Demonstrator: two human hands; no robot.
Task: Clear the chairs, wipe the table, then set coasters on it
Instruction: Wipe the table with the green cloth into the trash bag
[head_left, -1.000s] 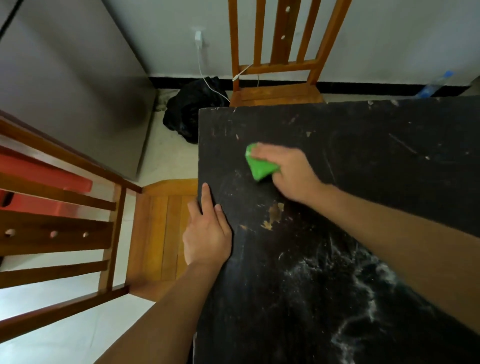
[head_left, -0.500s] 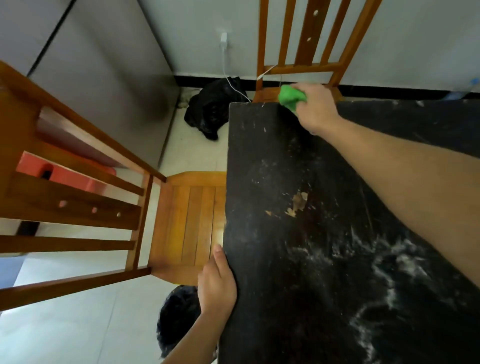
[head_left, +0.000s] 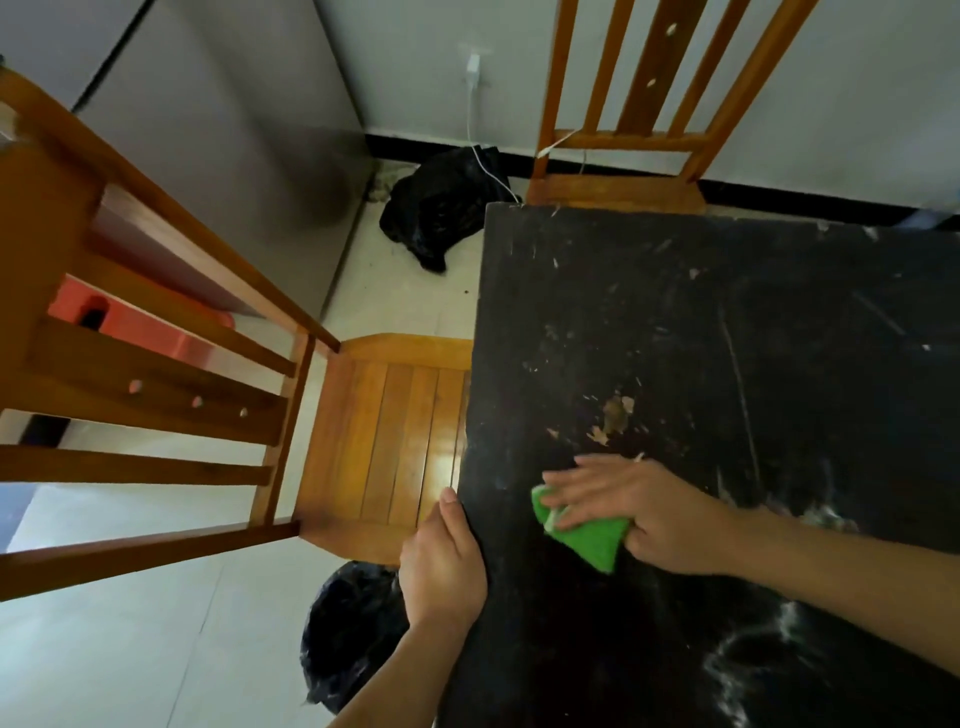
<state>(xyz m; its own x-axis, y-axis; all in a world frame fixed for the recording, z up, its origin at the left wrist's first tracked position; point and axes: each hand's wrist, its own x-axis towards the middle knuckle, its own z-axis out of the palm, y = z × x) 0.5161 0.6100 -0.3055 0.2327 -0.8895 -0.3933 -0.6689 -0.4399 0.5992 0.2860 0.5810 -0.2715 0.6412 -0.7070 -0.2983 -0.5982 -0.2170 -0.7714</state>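
Observation:
The black table fills the right half, scratched and chipped, with white smears near me. My right hand presses a green cloth flat on the tabletop near its left edge, fingers spread over the cloth. My left hand rests on the table's left edge, fingers together, holding nothing. A wooden chair stands at the left side with a bare seat. A second wooden chair stands at the far end, its seat mostly hidden behind the table.
A black bag lies on the floor by the wall, with a white charger cable running to a socket. Another black bag sits on the floor below the near chair. A red stool shows behind the chair back.
My right hand has dragged the green cloth from the table's far edge back toward me, down the left side. The left hand stays on the left edge.

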